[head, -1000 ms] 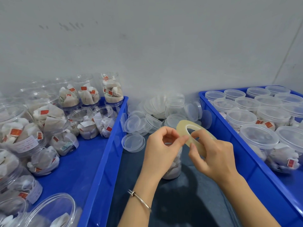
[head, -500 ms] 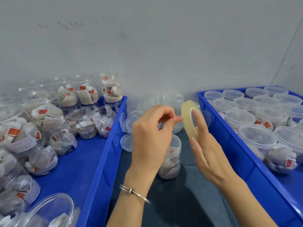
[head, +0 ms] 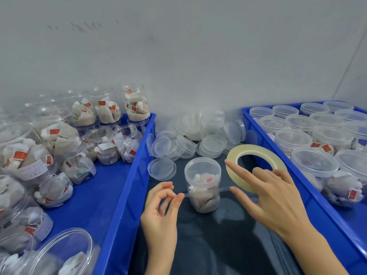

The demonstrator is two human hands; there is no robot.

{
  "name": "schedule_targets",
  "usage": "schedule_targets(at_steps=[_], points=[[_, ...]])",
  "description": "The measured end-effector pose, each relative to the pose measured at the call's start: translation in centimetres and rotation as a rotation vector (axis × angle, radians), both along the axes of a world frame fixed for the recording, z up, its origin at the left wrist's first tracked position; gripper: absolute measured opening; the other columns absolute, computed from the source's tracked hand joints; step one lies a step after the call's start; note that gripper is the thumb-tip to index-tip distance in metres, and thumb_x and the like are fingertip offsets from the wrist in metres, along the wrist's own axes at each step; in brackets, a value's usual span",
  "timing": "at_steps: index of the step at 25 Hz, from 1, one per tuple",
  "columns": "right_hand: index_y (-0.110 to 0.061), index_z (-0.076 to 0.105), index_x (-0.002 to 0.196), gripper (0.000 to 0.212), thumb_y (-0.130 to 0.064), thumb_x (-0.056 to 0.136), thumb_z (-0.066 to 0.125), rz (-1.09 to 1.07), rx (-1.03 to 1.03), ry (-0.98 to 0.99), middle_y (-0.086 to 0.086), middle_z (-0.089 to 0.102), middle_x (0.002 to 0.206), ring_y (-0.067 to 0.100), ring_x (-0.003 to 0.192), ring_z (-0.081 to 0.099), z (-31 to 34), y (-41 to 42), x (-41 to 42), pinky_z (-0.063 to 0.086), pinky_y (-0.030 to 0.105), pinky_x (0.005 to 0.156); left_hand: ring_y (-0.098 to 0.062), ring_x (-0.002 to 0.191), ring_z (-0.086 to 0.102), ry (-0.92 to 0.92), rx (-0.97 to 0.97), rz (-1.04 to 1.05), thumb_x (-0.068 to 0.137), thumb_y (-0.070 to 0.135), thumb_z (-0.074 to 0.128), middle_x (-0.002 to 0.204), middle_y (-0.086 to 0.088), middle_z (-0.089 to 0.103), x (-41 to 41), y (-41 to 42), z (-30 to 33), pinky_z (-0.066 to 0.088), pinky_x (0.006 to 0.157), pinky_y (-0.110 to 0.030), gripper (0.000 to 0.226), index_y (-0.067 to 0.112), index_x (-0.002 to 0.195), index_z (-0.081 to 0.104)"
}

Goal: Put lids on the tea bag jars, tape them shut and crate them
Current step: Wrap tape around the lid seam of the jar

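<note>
While two blue crates flank a dark work surface (head: pixel 228 245), the left crate (head: pixel 123 195) holds open jars of tea bags (head: pixel 59 139) lying and standing in a jumble, and the right crate (head: pixel 309 205) holds upright jars with lids on (head: pixel 313 163). At the far edge of the dark surface, against the grey wall (head: pixel 178 46), lies a heap of loose clear lids (head: pixel 198 137). Between the crates, the right hand (head: pixel 272 197) reaches in from the near right, palm down, forefinger stretched out straight toward the far left; its other fingers curl through the hole of a roll of clear tape (head: pixel 256 165), which it holds tilted just right of the lidded jar (head: pixel 202 183). The left hand (head: pixel 160 211) rises from the near edge, fingers curled, thumb and forefinger pinching the free end of a strip of tape (head: pixel 204 192). This strip runs taut from that pinch to the roll, crossing in front of the jar's middle. The jar stands upright between the two hands, with tea bags inside; neither hand touches it.
</note>
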State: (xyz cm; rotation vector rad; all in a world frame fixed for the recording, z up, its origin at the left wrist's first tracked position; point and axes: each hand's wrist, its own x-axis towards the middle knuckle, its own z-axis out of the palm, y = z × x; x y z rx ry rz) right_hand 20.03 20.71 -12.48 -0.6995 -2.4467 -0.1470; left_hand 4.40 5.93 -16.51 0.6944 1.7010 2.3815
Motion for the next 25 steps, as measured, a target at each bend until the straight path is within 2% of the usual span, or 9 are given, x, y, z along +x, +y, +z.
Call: schedule_targets(at_steps=[3, 5, 12, 16, 18, 20, 23, 25], points=[[-0.046, 0.036, 0.142, 0.053, -0.056, 0.09, 0.036, -0.031, -0.027, -0.054, -0.01, 0.035, 0.062, 0.012, 0.057, 0.044, -0.8, -0.2, -0.3, 0.039, 0.031, 0.075, -0.009, 0.107, 0.064, -0.106, -0.008, -0.036, 0.077, 0.004, 0.071, 0.112, 0.011, 0.068, -0.5, 0.8, -1.5, 0.049, 0.079, -0.012, 0.023, 0.02, 0.063, 0.063], [-0.045, 0.039, 0.141, 0.053, -0.056, 0.09, 0.035, -0.057, -0.04, -0.065, -0.01, 0.035, 0.062, 0.011, 0.057, 0.043, -0.9, 0.0, -0.5, 0.041, 0.033, 0.075, -0.008, 0.109, 0.064, -0.122, -0.009, -0.072, 0.079, 0.002, 0.07, 0.117, 0.012, 0.067, -0.9, 1.3, -1.8, 0.048, 0.079, -0.01, 0.021, 0.015, 0.065, 0.061], [-0.048, 0.036, 0.142, 0.051, -0.057, 0.092, 0.032, -0.105, -0.047, -0.132, -0.01, 0.035, 0.063, 0.011, 0.059, 0.044, -0.9, 0.8, -0.9, 0.039, 0.033, 0.078, -0.013, 0.11, 0.065, -0.156, 0.012, -0.147, 0.081, 0.003, 0.069, 0.115, 0.005, 0.07, -1.9, 2.8, -2.9, 0.05, 0.082, -0.013, 0.016, -0.002, 0.075, 0.055], [-0.051, 0.032, 0.142, 0.05, -0.057, 0.092, 0.027, -0.105, -0.058, -0.151, -0.009, 0.035, 0.065, 0.012, 0.058, 0.042, -0.8, 1.5, -1.5, 0.038, 0.033, 0.079, -0.01, 0.117, 0.061, -0.126, 0.005, -0.212, 0.083, 0.006, 0.066, 0.122, 0.007, 0.067, -2.9, 3.7, -3.2, 0.049, 0.086, -0.014, 0.016, 0.003, 0.075, 0.053], [-0.056, 0.028, 0.141, 0.048, -0.058, 0.093, 0.021, -0.099, -0.046, -0.18, -0.009, 0.038, 0.066, 0.013, 0.061, 0.046, -0.6, 2.0, -2.0, 0.037, 0.033, 0.082, -0.004, 0.125, 0.053, -0.065, -0.028, -0.323, 0.085, 0.012, 0.063, 0.131, 0.008, 0.061, -3.8, 4.2, -3.1, 0.046, 0.096, -0.017, 0.016, 0.007, 0.079, 0.049], [-0.059, 0.02, 0.141, 0.048, -0.059, 0.093, 0.014, -0.084, -0.041, -0.214, -0.009, 0.04, 0.069, 0.012, 0.065, 0.048, -0.6, 2.5, -2.2, 0.036, 0.033, 0.083, -0.008, 0.127, 0.052, -0.033, -0.017, -0.452, 0.086, 0.017, 0.06, 0.132, 0.005, 0.061, -4.6, 4.5, -3.0, 0.046, 0.101, -0.024, 0.017, 0.01, 0.088, 0.045], [-0.059, 0.013, 0.141, 0.047, -0.059, 0.094, 0.01, -0.073, -0.045, -0.231, -0.011, 0.041, 0.07, 0.009, 0.065, 0.046, -0.8, 3.0, -2.0, 0.035, 0.033, 0.082, -0.021, 0.12, 0.059, -0.013, -0.048, -0.45, 0.082, 0.022, 0.065, 0.118, 0.002, 0.068, -5.3, 4.5, -3.0, 0.051, 0.096, -0.031, 0.023, 0.016, 0.1, 0.051], [-0.058, 0.016, 0.142, 0.047, -0.059, 0.095, 0.013, -0.073, -0.046, -0.239, -0.011, 0.042, 0.07, 0.009, 0.064, 0.045, -0.9, 3.3, -1.9, 0.035, 0.034, 0.08, -0.02, 0.118, 0.059, 0.017, -0.064, -0.454, 0.083, 0.041, 0.068, 0.118, 0.001, 0.067, -5.3, 4.4, -3.0, 0.052, 0.092, -0.03, 0.031, 0.025, 0.108, 0.061]])
